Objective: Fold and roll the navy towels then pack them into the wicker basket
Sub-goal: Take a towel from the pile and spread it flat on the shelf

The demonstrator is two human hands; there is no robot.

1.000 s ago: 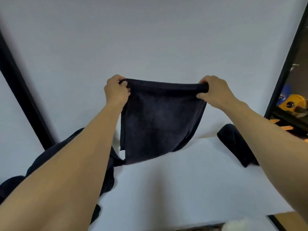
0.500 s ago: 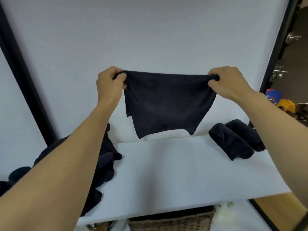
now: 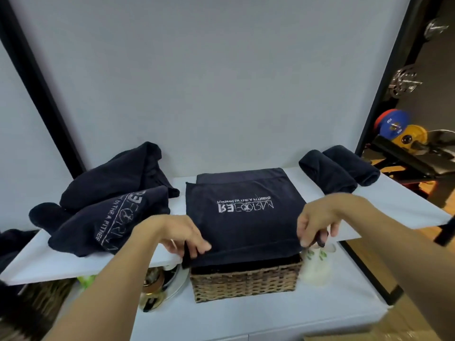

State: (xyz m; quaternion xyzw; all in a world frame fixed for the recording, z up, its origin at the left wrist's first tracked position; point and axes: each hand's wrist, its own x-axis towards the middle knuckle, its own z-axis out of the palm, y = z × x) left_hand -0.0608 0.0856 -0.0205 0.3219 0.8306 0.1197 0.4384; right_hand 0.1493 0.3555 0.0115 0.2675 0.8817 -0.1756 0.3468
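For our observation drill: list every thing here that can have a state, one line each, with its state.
Brown wicker basket: open-topped, contents unclear.
Flat navy printed towel: folded, lying flat, near edge over the basket.
Two navy towels at right: rolled, side by side.
Navy towel heap at left: unfolded, crumpled.
Left grip: holds the flat towel's near left corner.
Right grip: pinches its near right corner.

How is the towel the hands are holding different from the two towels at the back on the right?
The held towel lies spread flat; the rolled towels are tight tubes. The held towel shows white lettering; the rolled towels show none. The left hand and right hand pinch the held towel's near corners; nothing touches the rolled towels. Both are navy and lie on the white shelf.
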